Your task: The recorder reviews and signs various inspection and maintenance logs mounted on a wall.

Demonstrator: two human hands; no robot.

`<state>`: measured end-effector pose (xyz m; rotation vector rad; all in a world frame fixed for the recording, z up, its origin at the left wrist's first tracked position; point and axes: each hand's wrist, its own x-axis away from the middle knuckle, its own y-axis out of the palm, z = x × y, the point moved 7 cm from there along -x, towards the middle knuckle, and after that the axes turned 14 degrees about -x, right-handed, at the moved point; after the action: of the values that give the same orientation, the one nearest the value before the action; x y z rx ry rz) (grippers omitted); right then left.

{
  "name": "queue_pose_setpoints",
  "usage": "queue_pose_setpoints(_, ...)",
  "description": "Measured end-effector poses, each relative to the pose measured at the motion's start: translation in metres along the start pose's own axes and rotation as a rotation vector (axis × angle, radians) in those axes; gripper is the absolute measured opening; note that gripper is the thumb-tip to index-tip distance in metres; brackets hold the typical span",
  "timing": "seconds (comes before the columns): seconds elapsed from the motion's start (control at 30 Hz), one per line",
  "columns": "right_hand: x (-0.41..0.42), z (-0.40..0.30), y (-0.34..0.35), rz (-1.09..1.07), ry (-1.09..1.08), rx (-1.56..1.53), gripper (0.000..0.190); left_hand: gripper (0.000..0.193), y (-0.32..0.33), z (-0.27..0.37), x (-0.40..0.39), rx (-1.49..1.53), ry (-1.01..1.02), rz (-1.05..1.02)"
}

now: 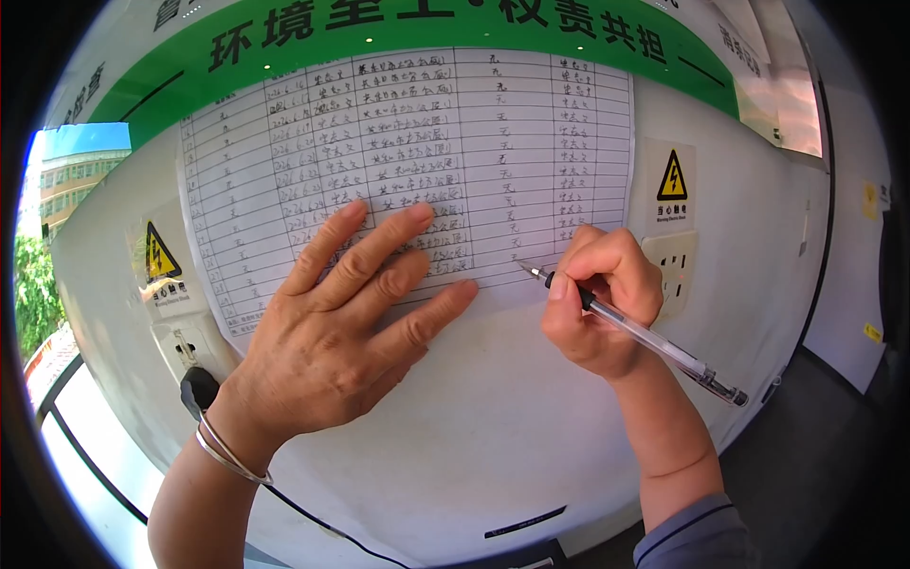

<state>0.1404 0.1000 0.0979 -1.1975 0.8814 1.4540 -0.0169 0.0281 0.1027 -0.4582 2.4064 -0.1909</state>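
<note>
A paper form (512,192) with ruled rows and handwriting lies flat against a white wall. My left hand (348,320) rests on its lower left part, palm down with fingers apart, covering some rows; a metal bangle (231,455) circles that wrist. In my right hand (604,299) is a clear-barrelled pen (657,345) with a black grip. Its tip is at a low row in the right half of the form; whether it touches the paper I cannot tell.
Wall sockets sit on both sides, left (186,348) with a black plug (199,390) and right (672,274), below electric-shock warning signs. A green banner (490,32) crosses above. A black cable (327,526) hangs at lower left, near a window with a railing.
</note>
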Motion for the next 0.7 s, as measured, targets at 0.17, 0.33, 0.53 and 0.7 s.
queue_pose_setpoints(0.17, 0.003, 0.002, -0.006, -0.018, -0.009, 0.034, 0.015, 0.053, 0.006, 0.001, -0.005, 0.012, 0.011, 0.015)
queue_pose_setpoints(0.33, 0.007, 0.011, -0.030, 0.190, 0.030, -0.299, 0.015, 0.052, 0.000, 0.003, -0.003, -0.008, 0.010, 0.016)
queue_pose_setpoints(0.53, 0.015, 0.010, -0.044, 0.152, 0.054, -0.137, 0.016, 0.051, 0.000, 0.003, -0.004, 0.009, -0.007, -0.004)
queue_pose_setpoints(0.7, 0.016, 0.008, -0.040, 0.101, 0.054, -0.050, 0.017, 0.052, 0.000, 0.003, -0.004, 0.011, -0.013, -0.022)
